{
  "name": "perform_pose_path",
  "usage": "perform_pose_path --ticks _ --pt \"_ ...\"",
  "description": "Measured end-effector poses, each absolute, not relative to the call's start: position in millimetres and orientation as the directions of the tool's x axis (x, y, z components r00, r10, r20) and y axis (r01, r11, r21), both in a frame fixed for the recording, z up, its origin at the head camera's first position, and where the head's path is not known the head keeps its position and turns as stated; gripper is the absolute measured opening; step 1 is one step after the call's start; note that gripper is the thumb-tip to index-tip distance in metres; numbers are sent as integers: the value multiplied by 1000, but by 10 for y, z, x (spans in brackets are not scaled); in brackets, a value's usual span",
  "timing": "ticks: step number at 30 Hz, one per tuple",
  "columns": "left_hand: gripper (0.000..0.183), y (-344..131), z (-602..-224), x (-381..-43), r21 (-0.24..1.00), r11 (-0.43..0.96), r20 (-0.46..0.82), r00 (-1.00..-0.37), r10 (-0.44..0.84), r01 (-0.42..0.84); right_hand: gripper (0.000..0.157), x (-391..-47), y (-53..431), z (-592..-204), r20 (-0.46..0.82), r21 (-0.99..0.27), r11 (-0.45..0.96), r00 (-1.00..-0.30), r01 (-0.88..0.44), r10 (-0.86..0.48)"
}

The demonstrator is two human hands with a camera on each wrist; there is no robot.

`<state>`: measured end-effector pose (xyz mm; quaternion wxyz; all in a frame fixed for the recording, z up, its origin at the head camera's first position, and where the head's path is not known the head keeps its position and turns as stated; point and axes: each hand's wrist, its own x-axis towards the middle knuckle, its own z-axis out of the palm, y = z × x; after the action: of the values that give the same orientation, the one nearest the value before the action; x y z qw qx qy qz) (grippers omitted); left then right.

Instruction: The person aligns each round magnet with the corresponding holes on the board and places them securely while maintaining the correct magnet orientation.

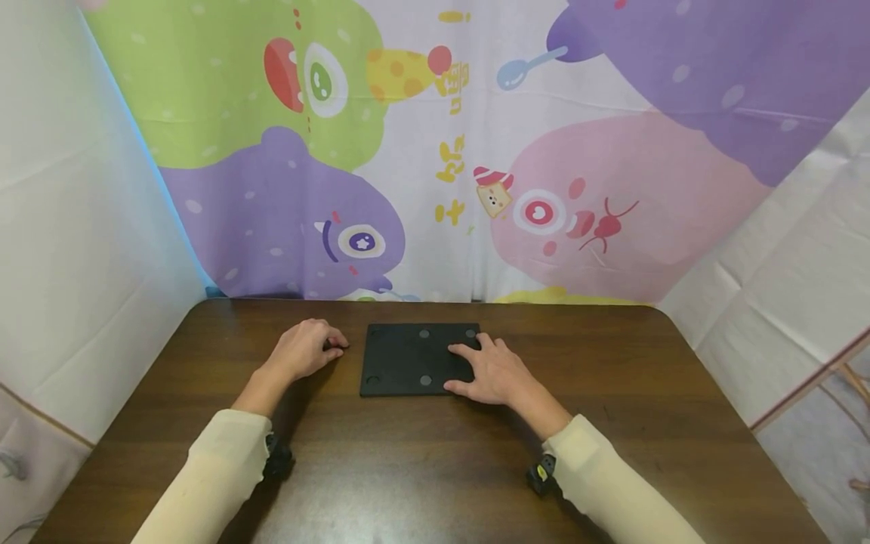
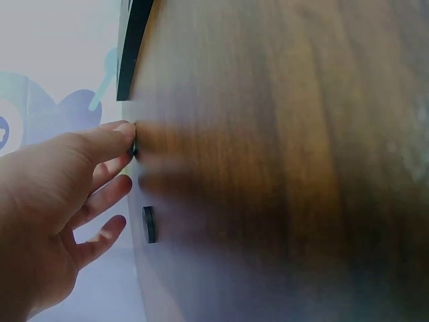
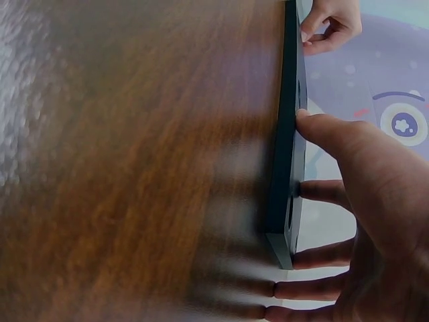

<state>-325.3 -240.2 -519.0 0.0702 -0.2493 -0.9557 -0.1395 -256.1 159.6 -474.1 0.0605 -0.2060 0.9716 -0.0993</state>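
A flat black rectangular board (image 1: 397,357) lies on the wooden table, with round spots on its top; several look grey, while the two at its left end are dark. Over its right end my right hand (image 1: 498,374) is spread, thumb (image 3: 328,127) at the near edge and fingertips on the top and right edge. To the board's left, my left hand (image 1: 309,349) pinches a small dark disc (image 2: 134,149) between thumb and finger, close over the table. Another small black disc (image 2: 149,225) lies on the table beside that hand in the left wrist view; from the head view it is hidden.
The brown wooden table (image 1: 381,468) has its far edge just beyond the board. Behind it hangs a curtain (image 1: 435,264) printed with cartoon creatures. White fabric walls (image 1: 768,302) stand at both sides. A small black camera (image 1: 541,474) sits at each wrist.
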Motion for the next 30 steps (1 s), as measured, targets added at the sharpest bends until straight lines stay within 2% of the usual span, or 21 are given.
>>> perform_pose_path --ticks 4,11,20,30 --pt "10 -2341 -5071 -3167 252 849 170 -885 433 464 80 -2593 1613 -4789 -72 -216 894 -906 -394 -417" --pt "10 -2379 -5216 -3259 233 859 199 -887 417 457 81 -2643 1644 -4881 -60 -214 892 -906 -399 -419" --pt "9 -2207 -4718 -2999 250 868 152 -903 401 428 73 -2479 1562 -4663 -94 -237 898 -911 -371 -402" --pt "10 -2153 -4660 -3007 243 879 151 -911 384 410 71 -2451 1560 -4634 -84 -227 898 -911 -376 -403"
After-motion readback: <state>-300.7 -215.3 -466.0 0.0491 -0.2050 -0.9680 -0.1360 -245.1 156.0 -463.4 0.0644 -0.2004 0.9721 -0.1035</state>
